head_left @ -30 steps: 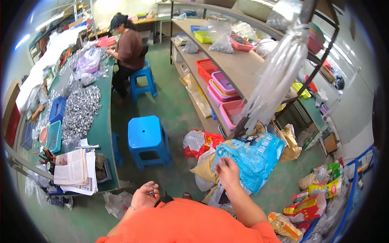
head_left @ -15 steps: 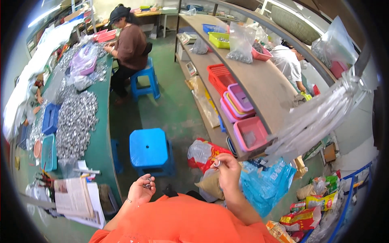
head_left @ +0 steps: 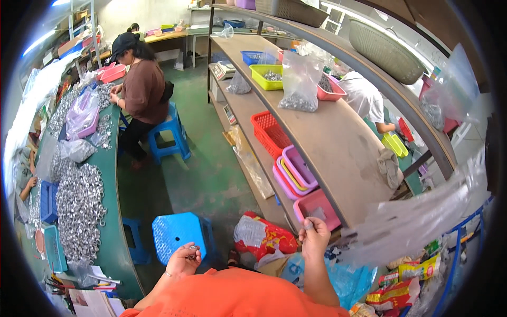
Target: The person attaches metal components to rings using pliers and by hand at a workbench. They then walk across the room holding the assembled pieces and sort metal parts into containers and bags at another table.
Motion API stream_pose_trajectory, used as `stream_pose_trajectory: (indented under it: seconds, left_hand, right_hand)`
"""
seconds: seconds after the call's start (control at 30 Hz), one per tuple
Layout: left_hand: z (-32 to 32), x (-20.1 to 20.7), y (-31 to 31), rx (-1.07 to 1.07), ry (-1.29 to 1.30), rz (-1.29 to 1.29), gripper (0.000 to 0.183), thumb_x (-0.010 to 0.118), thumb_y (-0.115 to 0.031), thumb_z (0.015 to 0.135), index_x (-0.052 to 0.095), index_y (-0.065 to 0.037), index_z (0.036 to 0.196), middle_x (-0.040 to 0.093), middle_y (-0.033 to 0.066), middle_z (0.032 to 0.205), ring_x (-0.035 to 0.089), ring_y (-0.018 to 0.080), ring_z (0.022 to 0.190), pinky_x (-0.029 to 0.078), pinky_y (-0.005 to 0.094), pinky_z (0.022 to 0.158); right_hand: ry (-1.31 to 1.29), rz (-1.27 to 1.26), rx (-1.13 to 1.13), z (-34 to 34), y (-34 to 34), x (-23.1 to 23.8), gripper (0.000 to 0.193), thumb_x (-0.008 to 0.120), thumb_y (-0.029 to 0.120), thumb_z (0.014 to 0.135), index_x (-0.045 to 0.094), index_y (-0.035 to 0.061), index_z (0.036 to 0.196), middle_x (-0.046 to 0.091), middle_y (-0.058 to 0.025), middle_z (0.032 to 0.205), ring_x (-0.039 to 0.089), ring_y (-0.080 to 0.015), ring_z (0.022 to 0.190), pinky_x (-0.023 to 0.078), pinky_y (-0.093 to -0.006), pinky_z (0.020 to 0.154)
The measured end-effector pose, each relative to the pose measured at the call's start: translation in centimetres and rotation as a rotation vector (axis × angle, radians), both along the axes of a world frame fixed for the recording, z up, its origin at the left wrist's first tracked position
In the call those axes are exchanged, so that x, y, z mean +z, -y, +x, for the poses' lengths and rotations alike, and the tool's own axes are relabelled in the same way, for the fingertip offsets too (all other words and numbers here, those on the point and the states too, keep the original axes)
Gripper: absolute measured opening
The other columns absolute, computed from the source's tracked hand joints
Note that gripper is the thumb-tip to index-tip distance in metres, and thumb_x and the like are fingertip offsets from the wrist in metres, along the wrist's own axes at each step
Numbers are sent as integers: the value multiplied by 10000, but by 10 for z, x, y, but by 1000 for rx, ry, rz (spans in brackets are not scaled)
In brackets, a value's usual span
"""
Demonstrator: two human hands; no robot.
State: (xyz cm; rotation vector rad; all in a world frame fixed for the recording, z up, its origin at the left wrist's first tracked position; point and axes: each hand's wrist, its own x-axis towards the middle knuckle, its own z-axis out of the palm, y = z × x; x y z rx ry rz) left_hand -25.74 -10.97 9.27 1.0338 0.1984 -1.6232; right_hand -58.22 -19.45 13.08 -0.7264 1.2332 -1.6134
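My left hand [head_left: 185, 260] is closed around several small shiny metal pieces [head_left: 192, 255], in front of the blue stool [head_left: 177, 239]. Their exact shape is partly hidden by the curled fingers. Raised higher, my right hand [head_left: 315, 236] pinches a small grey metal piece [head_left: 307, 225] between thumb and fingertips. It is too small to make out fully. Behind that hand, a pink basket [head_left: 320, 205] sits at the near end of the lower shelf.
A green worktable [head_left: 120, 232] on the left bears a heap of metal pieces [head_left: 79, 211]. A person [head_left: 145, 87] sits there on a blue stool [head_left: 170, 134]. Shelving [head_left: 338, 142] with baskets stands right; plastic strips [head_left: 422, 216] hang from it. Bags [head_left: 264, 235] lie on the floor.
The view has shifted, with the shelves and table appearing further left. My right hand has moved to the right, still pinching. My left hand stays closed and sits slightly lower in view.
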Motion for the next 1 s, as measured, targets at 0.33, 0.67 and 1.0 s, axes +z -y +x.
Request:
stream_pose_trajectory:
  seconds: [0.33, 0.67, 1.0]
  left_hand:
    - [-1, 19, 67, 80, 45, -76, 240, 534, -25, 842, 456, -37, 1069, 554, 78, 858, 533, 155, 711, 462, 280, 650]
    - [14, 5, 139, 125, -113, -93, 204, 512, -7, 836, 471, -53, 1031, 563, 73, 805, 539, 170, 677, 467, 278, 623]
    - [64, -20, 310, -63, -191, 3, 233, 524, -8, 810, 480, -67, 1031, 569, 92, 792, 553, 197, 660, 468, 321, 601]
  right_hand:
    - [-358, -354, 189, 27, 204, 89, 75, 574, 40, 860, 578, -15, 911, 615, -56, 809, 571, -105, 654, 467, -224, 603]
    - [-1291, -553, 148, -18, 366, 186, 81, 576, -8, 754, 575, 11, 833, 532, -191, 1213, 516, -336, 1113, 423, -369, 904]
    - [-1773, -347, 57, -7, 498, 231, 144, 504, 13, 787, 535, -9, 926, 632, -183, 791, 624, -355, 784, 486, -408, 702]
